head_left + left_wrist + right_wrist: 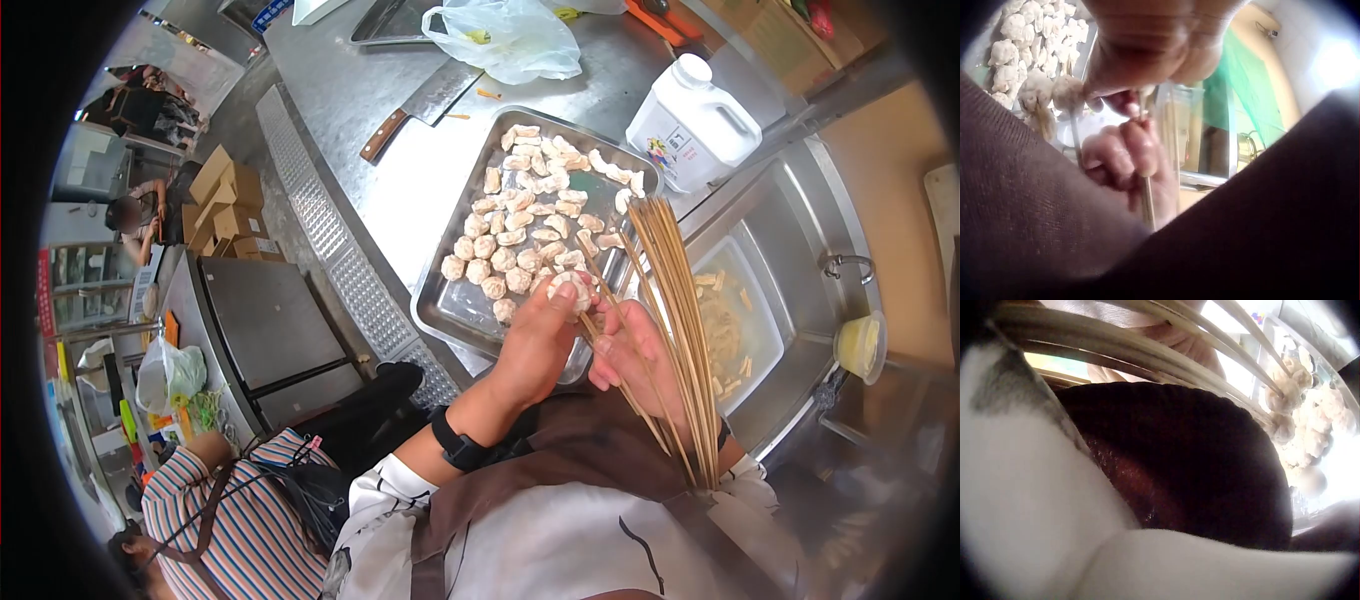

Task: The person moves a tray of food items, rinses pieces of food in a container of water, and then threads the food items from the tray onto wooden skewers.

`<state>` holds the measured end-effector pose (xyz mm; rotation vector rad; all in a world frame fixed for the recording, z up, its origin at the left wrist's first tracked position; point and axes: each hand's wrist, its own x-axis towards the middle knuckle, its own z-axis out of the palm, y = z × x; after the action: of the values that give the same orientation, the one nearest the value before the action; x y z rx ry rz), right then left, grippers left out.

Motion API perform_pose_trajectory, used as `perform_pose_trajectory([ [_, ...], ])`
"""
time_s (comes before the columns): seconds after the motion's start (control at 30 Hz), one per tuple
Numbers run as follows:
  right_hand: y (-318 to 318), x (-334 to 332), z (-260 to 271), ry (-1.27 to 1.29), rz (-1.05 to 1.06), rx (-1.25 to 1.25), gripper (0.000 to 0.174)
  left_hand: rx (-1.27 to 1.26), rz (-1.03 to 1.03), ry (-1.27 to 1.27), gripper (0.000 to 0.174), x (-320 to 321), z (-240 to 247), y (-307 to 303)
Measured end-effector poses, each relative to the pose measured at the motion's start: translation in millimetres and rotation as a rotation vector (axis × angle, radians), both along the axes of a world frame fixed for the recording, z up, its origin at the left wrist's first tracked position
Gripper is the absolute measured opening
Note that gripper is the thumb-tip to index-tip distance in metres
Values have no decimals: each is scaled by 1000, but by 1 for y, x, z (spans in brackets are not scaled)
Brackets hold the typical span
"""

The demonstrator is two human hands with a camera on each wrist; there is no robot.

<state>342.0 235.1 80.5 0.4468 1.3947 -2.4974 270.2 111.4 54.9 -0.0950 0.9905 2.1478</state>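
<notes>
Over the near edge of a metal tray of pale, lumpy balls and pieces, the left hand pinches one pale ball between thumb and fingers. Beside it the right hand has its fingers curled round a thin wooden stick whose upper end reaches the ball. A fan of long sticks lies along the right hand and forearm. In the left wrist view, sticks with pale balls on their ends stand by the curled fingers. Sticks cross the right wrist view, ending at pale balls.
A cleaver with a wooden handle lies beyond the tray, near a plastic bag. A white jug stands at the tray's right. Farther right is a sink holding a tub of liquid. Other people are at the left.
</notes>
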Motion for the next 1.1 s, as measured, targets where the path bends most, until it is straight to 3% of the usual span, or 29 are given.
perform_pose_trajectory([
  [0.23, -1, -4, 1, 14, -23, 7, 13, 68, -178, -18, 31, 4, 8, -6],
  [0.37, 7, -4, 1, 8, 69, 71, 14, -184, -117, 92, 33, 4, 13, -3],
  [0.47, 5, -4, 5, 32, 17, 303, 13, -379, -155, 200, 31, 1, 6, -4],
  [0.53, 5, -5, 4, 263, -79, 660, 13, -490, -173, 264, 29, -1, -6, -7],
  [0.63, 15, -8, 20, 472, 30, 765, 14, -855, -394, 502, 35, -8, -15, -12],
  [0.67, 18, -7, 26, 516, 108, 729, 15, -980, -225, 718, 35, -7, -14, -11],
  [0.73, 16, -1, 25, 295, 220, 446, 15, -1196, 152, 1141, 37, -7, -7, -8],
  [0.77, 14, 1, 22, 185, 274, 301, 16, -948, 77, 978, 39, -10, -1, -8],
  [0.87, 4, 2, 17, 98, 246, 307, 17, -218, -140, 359, 46, -20, 46, 0],
  [0.97, 2, 0, 18, 101, 270, 300, 18, -174, -146, 145, 43, -22, 58, 16],
  [1.1, 4, 2, 13, 125, 284, 330, 20, -216, -195, 222, 31, -24, 54, 21],
])
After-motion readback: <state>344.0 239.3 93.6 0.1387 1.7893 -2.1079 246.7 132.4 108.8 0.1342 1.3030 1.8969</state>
